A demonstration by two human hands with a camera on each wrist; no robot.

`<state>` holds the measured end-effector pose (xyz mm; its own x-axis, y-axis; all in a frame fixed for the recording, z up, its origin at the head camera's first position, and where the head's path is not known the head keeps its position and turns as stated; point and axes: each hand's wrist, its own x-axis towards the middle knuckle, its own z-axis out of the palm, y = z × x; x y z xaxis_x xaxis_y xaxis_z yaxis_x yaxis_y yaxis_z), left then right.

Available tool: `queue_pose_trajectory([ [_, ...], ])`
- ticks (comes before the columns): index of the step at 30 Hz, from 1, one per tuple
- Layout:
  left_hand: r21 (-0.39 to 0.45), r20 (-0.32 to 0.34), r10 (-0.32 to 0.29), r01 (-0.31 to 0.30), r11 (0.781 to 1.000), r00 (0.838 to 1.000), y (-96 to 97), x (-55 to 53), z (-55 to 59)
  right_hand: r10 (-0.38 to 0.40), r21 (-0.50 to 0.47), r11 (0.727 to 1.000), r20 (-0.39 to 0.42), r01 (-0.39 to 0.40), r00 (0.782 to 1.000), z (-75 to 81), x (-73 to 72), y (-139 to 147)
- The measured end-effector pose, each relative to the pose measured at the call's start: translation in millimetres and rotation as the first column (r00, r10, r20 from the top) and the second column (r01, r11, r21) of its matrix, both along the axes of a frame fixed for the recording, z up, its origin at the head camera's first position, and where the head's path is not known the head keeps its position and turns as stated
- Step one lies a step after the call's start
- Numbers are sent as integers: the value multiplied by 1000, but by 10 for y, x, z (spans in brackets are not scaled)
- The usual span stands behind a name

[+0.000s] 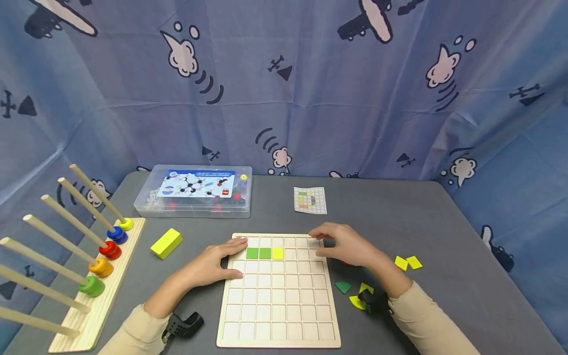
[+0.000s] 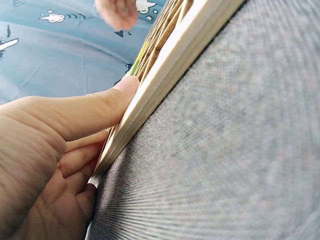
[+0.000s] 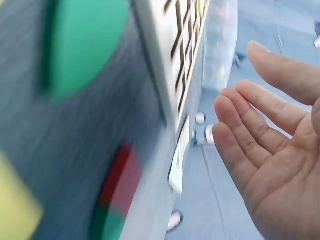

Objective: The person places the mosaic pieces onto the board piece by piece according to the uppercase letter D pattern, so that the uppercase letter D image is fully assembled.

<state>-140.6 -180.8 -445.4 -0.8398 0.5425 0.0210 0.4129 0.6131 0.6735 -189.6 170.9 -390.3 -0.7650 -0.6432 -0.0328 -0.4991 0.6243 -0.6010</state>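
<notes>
A wooden grid board (image 1: 278,341) lies flat on the table, with two green square tiles (image 1: 252,253) and a yellow square tile (image 1: 277,253) side by side in its second row. At its upper left edge rests my left hand (image 1: 217,264), thumb and fingers spread along the rim. The left wrist view shows the thumb (image 2: 102,107) against the board's side. My right hand (image 1: 343,244) hovers over the upper right corner, fingers loosely bent and holding nothing. In the right wrist view its palm (image 3: 280,175) faces the camera, apart from the board.
Loose tiles lie to the right: a green one (image 1: 342,287), yellow ones (image 1: 401,263) and a red one (image 3: 122,175), some partly hidden by the right arm. Behind stand a pattern card (image 1: 310,200) and a clear plastic box (image 1: 195,209). Left are a yellow block (image 1: 166,243) and a peg rack (image 1: 113,276).
</notes>
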Motion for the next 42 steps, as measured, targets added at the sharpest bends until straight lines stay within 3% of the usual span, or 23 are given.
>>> queue_pose_trajectory([
  [9, 5, 7, 2, -2, 1000, 1000, -1, 5, 4, -137, 13, 991, 18, 137, 990, -47, 154, 629],
  [15, 6, 16, 1, -1, 1000, 1000, 4, 6, 23, -182, 32, 983, 55, 180, 982, -116, 215, 852],
  [22, 1, 8, 1, -1, 1000, 1000, 10, 1, 10, -221, 82, 973, 74, 215, 973, -185, 225, 886],
  [31, 3, -3, 6, -6, 1000, 1000, 0, 10, 24, -219, 107, 969, -63, 225, 974, -276, 225, 810],
  [36, 1, 4, 7, -7, 1000, 1000, -2, 11, 25, -222, 101, 967, -103, 232, 970, -295, 233, 805],
  [42, -11, 3, 4, -4, 1000, 1000, 0, 0, 11, -174, 117, 975, -129, 189, 976, -233, 240, 807],
])
